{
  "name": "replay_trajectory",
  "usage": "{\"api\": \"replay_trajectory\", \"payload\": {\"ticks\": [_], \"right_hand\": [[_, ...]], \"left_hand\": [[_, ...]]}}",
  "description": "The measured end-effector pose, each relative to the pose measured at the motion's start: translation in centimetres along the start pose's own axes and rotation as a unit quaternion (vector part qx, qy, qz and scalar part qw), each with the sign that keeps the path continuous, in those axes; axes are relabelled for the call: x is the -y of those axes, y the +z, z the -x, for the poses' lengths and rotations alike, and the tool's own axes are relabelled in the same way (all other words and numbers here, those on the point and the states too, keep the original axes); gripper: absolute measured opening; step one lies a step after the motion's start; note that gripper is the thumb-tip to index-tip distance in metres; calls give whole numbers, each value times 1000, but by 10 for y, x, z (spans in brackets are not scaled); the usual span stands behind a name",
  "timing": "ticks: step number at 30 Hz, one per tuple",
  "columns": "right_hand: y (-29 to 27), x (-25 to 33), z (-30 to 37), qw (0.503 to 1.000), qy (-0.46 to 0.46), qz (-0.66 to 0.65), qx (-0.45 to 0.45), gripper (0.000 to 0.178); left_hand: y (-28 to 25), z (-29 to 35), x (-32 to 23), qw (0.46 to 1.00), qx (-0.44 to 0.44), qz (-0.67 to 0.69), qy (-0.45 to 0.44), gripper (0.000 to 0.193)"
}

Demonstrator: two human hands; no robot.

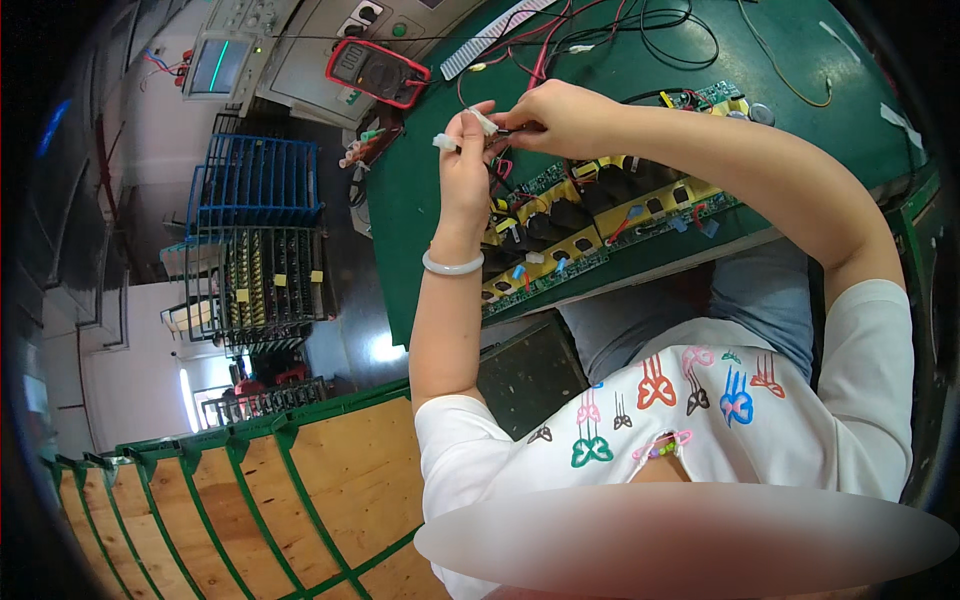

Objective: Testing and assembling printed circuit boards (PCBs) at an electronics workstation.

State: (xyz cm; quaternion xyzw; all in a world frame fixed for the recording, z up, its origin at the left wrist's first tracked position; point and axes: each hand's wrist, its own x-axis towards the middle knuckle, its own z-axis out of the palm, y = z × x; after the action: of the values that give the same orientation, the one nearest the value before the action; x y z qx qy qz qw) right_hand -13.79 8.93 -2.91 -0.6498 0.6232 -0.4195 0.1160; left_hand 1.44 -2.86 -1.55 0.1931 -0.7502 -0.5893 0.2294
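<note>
My left hand (466, 165), with a pale bracelet on its wrist, is closed around white plastic wire connectors at the left part of the bench. One white connector (445, 143) sticks out on the left of its fingers; another white connector (484, 122) shows at the fingertips. Close against it, my right hand (560, 120) pinches a dark wire (506, 131) leading to the connectors. Whether the parts are joined is hidden by the fingers. Below both hands lies a long circuit board assembly (625, 205) with yellow and black components, green edges and short red and blue leads.
A red-framed multimeter (378, 73) rests on grey equipment beyond my left hand, near an oscilloscope (219, 65). Red and black cables (680, 22) tangle across the far side of the green bench (775, 60). Wire racks (262, 185) stand at left, a green-framed wooden cart (345, 480) lower left.
</note>
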Motion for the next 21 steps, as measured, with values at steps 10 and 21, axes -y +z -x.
{"api": "replay_trajectory", "payload": {"ticks": [10,21], "right_hand": [[12,-1,-3,997,-41,-16,-64,18],[14,-8,3,991,-45,-18,-125,16]], "left_hand": [[-2,0,8,996,-26,87,8,36],[-19,-2,0,990,-84,106,-31,31]]}}
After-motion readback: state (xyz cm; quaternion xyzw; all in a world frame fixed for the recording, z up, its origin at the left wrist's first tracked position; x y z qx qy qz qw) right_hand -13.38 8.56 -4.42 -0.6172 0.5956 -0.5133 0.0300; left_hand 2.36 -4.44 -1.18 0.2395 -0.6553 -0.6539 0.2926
